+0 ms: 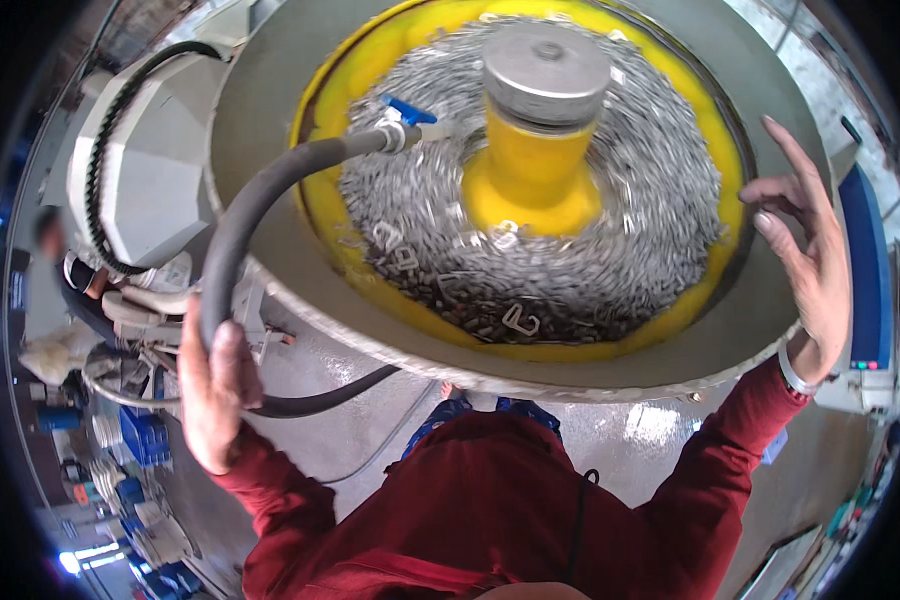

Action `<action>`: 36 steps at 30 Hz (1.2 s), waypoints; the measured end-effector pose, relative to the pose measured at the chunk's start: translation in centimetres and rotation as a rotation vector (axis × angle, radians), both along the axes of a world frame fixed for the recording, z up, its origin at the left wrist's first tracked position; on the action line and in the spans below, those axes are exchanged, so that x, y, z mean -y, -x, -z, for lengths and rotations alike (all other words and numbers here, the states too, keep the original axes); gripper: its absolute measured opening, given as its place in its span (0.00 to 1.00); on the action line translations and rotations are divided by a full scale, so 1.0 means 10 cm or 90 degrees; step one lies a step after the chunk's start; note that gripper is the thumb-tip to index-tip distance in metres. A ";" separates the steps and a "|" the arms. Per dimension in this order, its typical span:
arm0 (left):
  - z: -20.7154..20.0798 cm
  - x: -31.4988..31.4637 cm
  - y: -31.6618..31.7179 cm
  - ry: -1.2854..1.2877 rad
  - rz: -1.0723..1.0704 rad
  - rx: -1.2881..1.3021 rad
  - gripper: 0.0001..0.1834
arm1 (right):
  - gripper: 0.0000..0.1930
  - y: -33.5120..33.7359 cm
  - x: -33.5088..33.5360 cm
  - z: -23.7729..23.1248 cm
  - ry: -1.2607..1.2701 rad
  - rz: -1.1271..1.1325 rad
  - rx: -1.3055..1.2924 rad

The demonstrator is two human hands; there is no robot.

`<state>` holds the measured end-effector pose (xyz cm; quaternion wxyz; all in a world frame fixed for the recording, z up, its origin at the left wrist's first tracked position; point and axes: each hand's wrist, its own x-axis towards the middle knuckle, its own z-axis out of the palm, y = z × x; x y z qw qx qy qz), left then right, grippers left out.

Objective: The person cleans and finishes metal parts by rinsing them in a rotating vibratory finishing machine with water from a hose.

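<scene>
My left hand (213, 390) grips a thick dark grey hose (260, 195) outside the left rim of a large round tub (270, 170). At the hose's end sits a valve with a blue lever (408, 110), pointing over the tub. What looks like water comes from it toward the yellow central column (540, 165), which has a metal cap (547, 75). Around the column lies a ring of small grey pieces (660, 180), blurred, with several pale D-shaped metal loops (520, 319) among them. Over the tub's right rim my right hand (808, 240) is raised, fingers apart, holding nothing.
A pale faceted drum (160, 165) with a black ribbed tube stands at the left. Beyond it a person (85, 290) is at the far left, near a blue crate (145, 435). A blue panel (863, 265) rises at the right. The floor (660, 425) looks wet.
</scene>
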<state>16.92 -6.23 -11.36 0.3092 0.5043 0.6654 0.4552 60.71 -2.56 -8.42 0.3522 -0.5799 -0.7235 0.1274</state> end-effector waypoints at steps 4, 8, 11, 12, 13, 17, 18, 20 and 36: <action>-0.16 -0.18 0.34 0.047 0.240 0.035 0.23 | 0.31 -0.07 0.01 0.00 0.005 -0.029 0.024; -0.28 -0.27 0.25 0.100 0.303 0.012 0.23 | 0.30 -0.13 0.01 0.02 -0.003 -0.062 0.002; -0.33 -0.28 0.18 0.119 0.292 0.003 0.25 | 0.30 -0.16 0.03 0.02 -0.021 -0.065 -0.009; -0.33 -0.25 0.18 0.133 0.287 -0.001 0.26 | 0.30 -0.14 0.00 0.04 -0.016 -0.076 -0.019; -0.31 -0.21 0.15 0.105 0.252 -0.033 0.24 | 0.30 -0.12 -0.03 0.05 -0.010 -0.088 -0.029; -0.21 -0.26 0.02 0.048 0.177 -0.067 0.16 | 0.30 -0.09 -0.02 0.04 -0.003 -0.073 -0.027; -0.21 -0.33 -0.09 0.016 0.163 -0.031 0.15 | 0.30 -0.13 0.07 -0.01 -0.004 -0.047 -0.019; -0.14 -0.33 -0.25 -0.017 0.108 0.032 0.13 | 0.30 -0.10 0.04 0.01 -0.007 -0.046 -0.013; 0.02 0.05 -0.26 -0.197 0.124 0.239 0.14 | 0.32 -0.01 0.08 -0.02 0.041 -0.040 -0.022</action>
